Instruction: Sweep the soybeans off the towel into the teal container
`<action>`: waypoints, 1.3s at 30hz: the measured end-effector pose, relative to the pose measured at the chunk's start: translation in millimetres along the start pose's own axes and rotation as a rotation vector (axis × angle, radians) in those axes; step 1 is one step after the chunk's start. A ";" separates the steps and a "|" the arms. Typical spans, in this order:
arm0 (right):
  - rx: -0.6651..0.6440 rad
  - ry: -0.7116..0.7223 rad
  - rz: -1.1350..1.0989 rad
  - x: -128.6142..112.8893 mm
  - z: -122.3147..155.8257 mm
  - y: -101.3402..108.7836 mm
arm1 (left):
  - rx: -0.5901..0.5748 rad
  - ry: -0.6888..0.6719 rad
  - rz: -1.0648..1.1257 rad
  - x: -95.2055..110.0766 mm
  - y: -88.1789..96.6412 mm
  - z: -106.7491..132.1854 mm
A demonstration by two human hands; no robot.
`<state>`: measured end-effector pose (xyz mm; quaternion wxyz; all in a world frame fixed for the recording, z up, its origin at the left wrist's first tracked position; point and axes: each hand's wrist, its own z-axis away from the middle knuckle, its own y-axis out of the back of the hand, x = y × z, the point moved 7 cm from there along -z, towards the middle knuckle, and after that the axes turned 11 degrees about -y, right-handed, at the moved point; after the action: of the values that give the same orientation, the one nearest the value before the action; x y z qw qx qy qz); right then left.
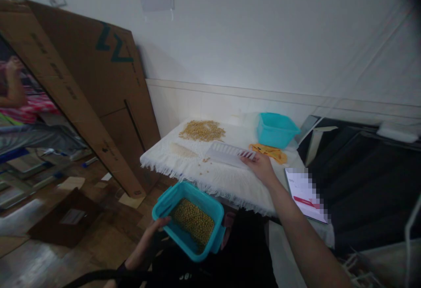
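Note:
My left hand (157, 226) grips the near left rim of a teal plastic tub (210, 244) holding yellow beans (193, 221), held tilted below the table's front edge. My right hand (259, 165) reaches over the white fringed cloth (217, 178) and pinches the right end of a flat white ribbed tray (226, 153). Behind the tray lies a loose heap of the same beans (201, 130). A few stray beans (206, 160) are scattered in front of the tray.
A second teal tub (275, 130) stands at the table's back right, with an orange cloth (270, 152) before it. A paper sheet (305, 193) lies at the right. Big cardboard sheets (85, 86) lean at the left. Another person's arm (13, 90) shows far left.

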<state>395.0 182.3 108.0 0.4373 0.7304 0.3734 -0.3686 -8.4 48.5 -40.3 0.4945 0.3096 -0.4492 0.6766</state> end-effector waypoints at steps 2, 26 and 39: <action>-0.007 -0.024 -0.008 3.1 0.9 -2.0 | 0.026 -0.024 -0.031 1.2 -8.2 1.7; 0.004 -0.065 -0.070 5.4 5.5 -14.0 | -0.061 -0.175 -0.078 26.6 -33.4 12.5; -0.145 -0.004 0.059 -15.8 3.6 -46.8 | 0.010 -0.157 -0.059 21.7 -22.4 -1.1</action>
<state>346.6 191.3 103.4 0.5005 0.7068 0.3763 -0.3292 6.0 60.4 -15.3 0.4760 0.3772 -0.4740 0.6376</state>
